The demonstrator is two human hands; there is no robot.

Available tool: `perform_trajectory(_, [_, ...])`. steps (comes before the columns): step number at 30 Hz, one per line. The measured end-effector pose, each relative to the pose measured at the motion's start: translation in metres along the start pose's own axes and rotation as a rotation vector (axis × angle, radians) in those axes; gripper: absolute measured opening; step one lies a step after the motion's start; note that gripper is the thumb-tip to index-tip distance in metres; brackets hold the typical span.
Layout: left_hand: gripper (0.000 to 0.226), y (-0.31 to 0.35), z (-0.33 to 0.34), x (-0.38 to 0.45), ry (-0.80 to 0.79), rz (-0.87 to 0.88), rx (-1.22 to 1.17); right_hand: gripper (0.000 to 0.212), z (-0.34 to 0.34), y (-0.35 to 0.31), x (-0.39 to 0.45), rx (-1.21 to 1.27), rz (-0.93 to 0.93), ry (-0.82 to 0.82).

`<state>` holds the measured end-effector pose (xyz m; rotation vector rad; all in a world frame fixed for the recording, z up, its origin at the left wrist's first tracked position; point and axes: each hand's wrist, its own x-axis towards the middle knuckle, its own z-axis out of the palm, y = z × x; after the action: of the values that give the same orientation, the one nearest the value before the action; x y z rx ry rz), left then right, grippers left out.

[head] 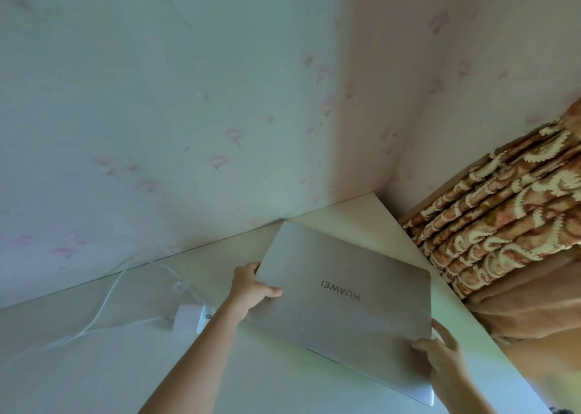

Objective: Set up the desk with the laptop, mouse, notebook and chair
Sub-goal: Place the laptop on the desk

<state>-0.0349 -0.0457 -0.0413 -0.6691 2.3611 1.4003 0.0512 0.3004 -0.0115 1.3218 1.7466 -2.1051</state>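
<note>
A closed silver laptop (342,300) with its logo facing me lies at an angle over the right end of the white desk (94,366), near the wall corner. My left hand (250,288) grips its left edge, thumb on the lid. My right hand (440,350) grips its near right corner, thumb on top and fingers behind the edge. I cannot tell whether the laptop rests on the desk or is held just above it. No mouse, notebook or chair is in view.
A white charger brick (190,319) with a white cable (107,306) lies on the desk left of the laptop. Flowered wallpaper (188,115) backs the desk. A patterned brown curtain (503,225) hangs past the desk's right edge.
</note>
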Motion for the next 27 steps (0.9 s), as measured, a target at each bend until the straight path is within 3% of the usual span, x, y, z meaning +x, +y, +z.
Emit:
perform_trajectory(9, [0.041, -0.033, -0.095, -0.118, 0.092, -0.051, -0.273, 0.06, 0.031, 0.021, -0.067, 0.002, -0.001, -0.233])
perform_trajectory(22, [0.034, -0.201, -0.196, -0.352, 0.374, -0.169, -0.481, 0.036, 0.065, 0.103, -0.239, -0.258, -0.117, -0.669])
perform_trajectory(27, [0.038, -0.256, -0.211, -0.415, 0.457, -0.211, -0.58, 0.05, 0.069, 0.154, -0.269, -0.328, -0.114, -0.708])
